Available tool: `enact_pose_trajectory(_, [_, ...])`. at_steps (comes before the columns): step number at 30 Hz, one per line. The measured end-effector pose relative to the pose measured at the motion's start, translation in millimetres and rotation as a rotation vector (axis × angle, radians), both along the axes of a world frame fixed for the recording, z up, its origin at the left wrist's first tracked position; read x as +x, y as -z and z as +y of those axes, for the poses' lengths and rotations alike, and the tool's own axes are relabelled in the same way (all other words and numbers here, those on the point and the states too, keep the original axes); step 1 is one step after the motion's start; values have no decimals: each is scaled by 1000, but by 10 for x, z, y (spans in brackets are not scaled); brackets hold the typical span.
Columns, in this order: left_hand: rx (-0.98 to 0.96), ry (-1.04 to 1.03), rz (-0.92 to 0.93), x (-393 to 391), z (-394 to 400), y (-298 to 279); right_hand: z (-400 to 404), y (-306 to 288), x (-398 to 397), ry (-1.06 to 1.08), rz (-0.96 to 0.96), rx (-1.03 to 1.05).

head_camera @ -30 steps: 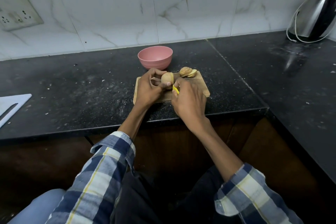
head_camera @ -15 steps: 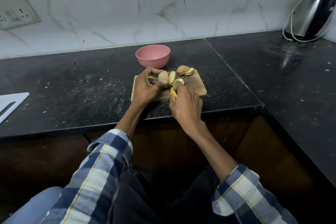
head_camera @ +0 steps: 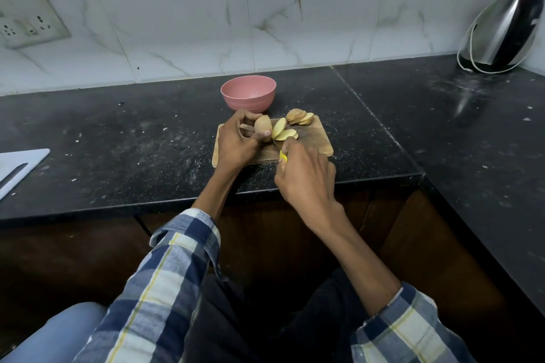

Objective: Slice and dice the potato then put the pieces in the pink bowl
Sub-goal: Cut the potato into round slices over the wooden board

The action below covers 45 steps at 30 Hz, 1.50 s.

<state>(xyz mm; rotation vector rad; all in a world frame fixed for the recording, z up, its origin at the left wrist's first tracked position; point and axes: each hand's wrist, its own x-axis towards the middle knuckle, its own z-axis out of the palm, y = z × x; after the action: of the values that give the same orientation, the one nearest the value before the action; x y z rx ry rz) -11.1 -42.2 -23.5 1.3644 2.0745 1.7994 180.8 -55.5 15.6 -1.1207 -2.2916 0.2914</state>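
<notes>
On the small wooden cutting board (head_camera: 315,138), my left hand (head_camera: 236,141) grips the uncut end of the potato (head_camera: 262,127), holding it on edge. Two fresh pale slices (head_camera: 283,132) lie just to its right. A stack of earlier slices (head_camera: 299,116) sits at the board's far right corner. My right hand (head_camera: 306,177) holds a knife with a yellow handle (head_camera: 283,156); its thin blade points up toward the potato, mostly hidden. The pink bowl (head_camera: 248,96) stands just behind the board and looks empty.
The board lies on a black stone counter (head_camera: 132,150) near its front edge. A white cutting board (head_camera: 17,165) lies at the far left. A steel electric kettle (head_camera: 504,29) stands at the back right corner. A socket plate (head_camera: 26,15) is on the tiled wall.
A slice has come off the potato and fallen flat to the right beside another. My right hand has drawn the knife back toward me. My left hand still holds the potato.
</notes>
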Motion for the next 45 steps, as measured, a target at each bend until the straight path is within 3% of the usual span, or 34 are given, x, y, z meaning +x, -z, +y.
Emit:
enact_pose_trajectory(13, [9,4,-55,-90,-57,15,-3,-124,4,21,-62,-61])
enact_pose_trajectory(24, [10,90,-48,-101,-99,3,101,-259,-67,14,190,88])
enact_pose_trajectory(45, [27,37,-62,-52,-95,-16,190,-222,-244,-6,225,153])
